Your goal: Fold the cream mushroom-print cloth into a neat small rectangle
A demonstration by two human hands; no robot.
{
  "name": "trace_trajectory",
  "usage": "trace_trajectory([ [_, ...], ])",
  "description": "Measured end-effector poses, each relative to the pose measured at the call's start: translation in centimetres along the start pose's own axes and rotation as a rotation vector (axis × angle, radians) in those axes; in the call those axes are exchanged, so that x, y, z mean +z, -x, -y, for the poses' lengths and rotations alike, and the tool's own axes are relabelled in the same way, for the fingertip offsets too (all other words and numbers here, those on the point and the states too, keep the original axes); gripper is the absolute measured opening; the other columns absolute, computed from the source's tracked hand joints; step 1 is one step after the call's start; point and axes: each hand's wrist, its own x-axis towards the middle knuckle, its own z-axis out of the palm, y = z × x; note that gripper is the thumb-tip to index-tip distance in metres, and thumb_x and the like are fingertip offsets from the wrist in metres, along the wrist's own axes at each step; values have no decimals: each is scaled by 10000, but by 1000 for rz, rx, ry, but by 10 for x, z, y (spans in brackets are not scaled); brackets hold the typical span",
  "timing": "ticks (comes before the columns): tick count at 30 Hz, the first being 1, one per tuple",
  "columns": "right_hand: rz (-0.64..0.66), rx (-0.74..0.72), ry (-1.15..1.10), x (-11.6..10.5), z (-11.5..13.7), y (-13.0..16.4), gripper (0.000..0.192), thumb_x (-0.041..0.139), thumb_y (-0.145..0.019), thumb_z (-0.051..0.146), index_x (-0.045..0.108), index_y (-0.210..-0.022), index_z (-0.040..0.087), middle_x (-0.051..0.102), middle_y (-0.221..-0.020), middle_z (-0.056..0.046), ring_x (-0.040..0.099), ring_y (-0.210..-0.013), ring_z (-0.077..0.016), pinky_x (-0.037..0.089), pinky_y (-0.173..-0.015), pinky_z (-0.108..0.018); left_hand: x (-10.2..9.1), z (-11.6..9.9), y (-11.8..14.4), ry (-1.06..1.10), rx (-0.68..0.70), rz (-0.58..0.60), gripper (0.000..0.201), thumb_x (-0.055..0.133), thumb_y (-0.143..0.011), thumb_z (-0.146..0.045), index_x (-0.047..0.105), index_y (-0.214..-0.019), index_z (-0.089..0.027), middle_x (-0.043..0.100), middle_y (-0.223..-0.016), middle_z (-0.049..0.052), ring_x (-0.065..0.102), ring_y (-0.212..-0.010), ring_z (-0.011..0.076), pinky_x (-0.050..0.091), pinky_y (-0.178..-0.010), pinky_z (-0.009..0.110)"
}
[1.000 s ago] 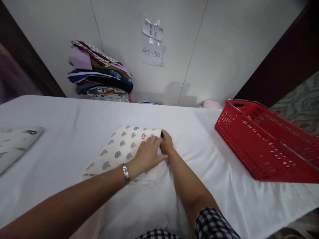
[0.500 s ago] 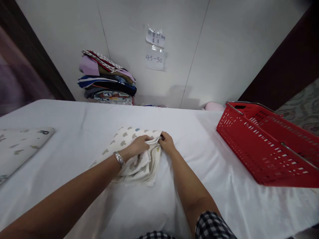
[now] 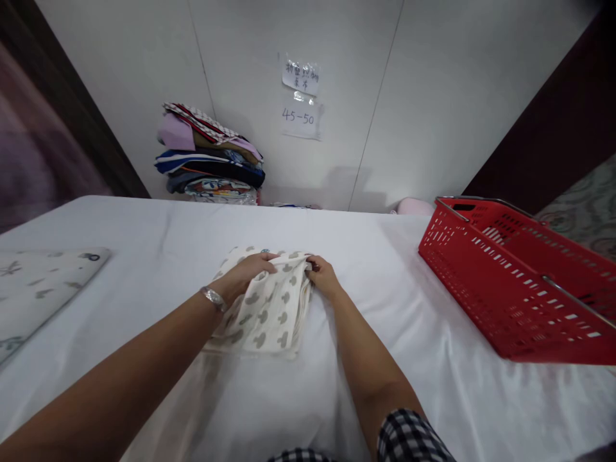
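A cream cloth (image 3: 272, 314) printed with grey-brown shapes lies folded in layers in the middle of the table. My left hand (image 3: 248, 273), with a silver band at the wrist, grips a fold of the cloth's top layer between thumb and fingers. At the far right corner, my right hand (image 3: 321, 274) pinches the layered edge. Wrinkles run near my left hand, while the front part of the top layer lies fairly flat. Some of my right fingertips are hidden by the cloth.
A red perforated basket (image 3: 500, 289) with metal handles stands on the right of the white-covered table (image 3: 385, 359). Another folded patterned cloth (image 3: 43, 289) lies at the left. Beyond the far edge are stacked fabrics (image 3: 209, 154) and a pink object (image 3: 414, 206); paper signs (image 3: 301, 119) hang on the wall.
My left hand has moved left and slightly toward me, drawing the fold along. The bunched top layer now lies flatter, showing more print. My right hand stays at the corner.
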Motion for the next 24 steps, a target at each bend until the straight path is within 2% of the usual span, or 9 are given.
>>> trace_trajectory([
  [4, -81, 35, -24, 2, -8, -2, 228, 543, -690, 187, 655, -889, 202, 669, -915, -24, 599, -832, -160, 488, -781, -302, -2, 1, -5, -55, 88, -115, 457, 555, -539, -129, 660, -980, -189, 706, -777, -2, 664, -753, 205, 520, -684, 281],
  [8, -93, 33, 16, 2, -9, -3, 203, 546, -711, 212, 658, -880, 202, 670, -887, -20, 594, -798, -152, 483, -765, -291, 14, 6, -3, -474, 339, -252, 386, 533, -612, -130, 657, -973, -190, 676, -999, 49, 615, -954, 224, 463, -847, 300],
  [10, -88, 5, 32, 1, -6, -3, 197, 542, -719, 216, 660, -875, 205, 662, -868, -15, 590, -788, -151, 481, -755, -286, 29, 7, 3, -652, 438, -272, 430, 555, -660, -185, 614, -1086, -199, 616, -1139, 79, 565, -1056, 239, 426, -905, 311],
  [14, -133, -47, 68, 2, 2, -3, 192, 507, -744, 216, 658, -864, 213, 647, -874, -15, 590, -824, -152, 475, -785, -285, 58, 5, 16, -845, 532, -288, 706, 606, -686, -336, 388, -1346, -209, 454, -1334, 129, 466, -1173, 295, 419, -899, 358],
  [16, -168, -59, 85, 3, 4, -3, 196, 500, -753, 216, 656, -871, 215, 643, -882, -16, 588, -834, -153, 472, -793, -285, 65, 4, 17, -932, 530, -316, 730, 584, -690, -265, 340, -1375, -203, 430, -1342, 142, 448, -1181, 306, 422, -883, 365],
  [18, -200, -69, 94, 3, 4, -3, 186, 506, -756, 218, 657, -865, 210, 638, -863, -16, 584, -818, -154, 469, -784, -287, 63, 4, 13, -950, 480, -312, 706, 532, -684, -151, 355, -1366, -199, 448, -1311, 150, 489, -1136, 286, 434, -850, 345],
  [21, -232, -76, 109, 4, 2, -4, 171, 511, -761, 227, 655, -850, 205, 628, -834, -16, 575, -792, -156, 464, -753, -285, 49, 1, -1, -766, 362, -269, 675, 503, -648, -67, 438, -1310, -183, 490, -1267, 146, 552, -1060, 245, 454, -819, 305],
  [24, -224, -86, 136, 4, 3, -4, 166, 503, -771, 227, 650, -844, 206, 619, -819, -11, 563, -769, -151, 457, -727, -276, 31, -6, -12, -550, 242, -235, 616, 520, -634, -71, 511, -1243, -158, 584, -1170, 116, 615, -917, 204, 486, -736, 274],
])
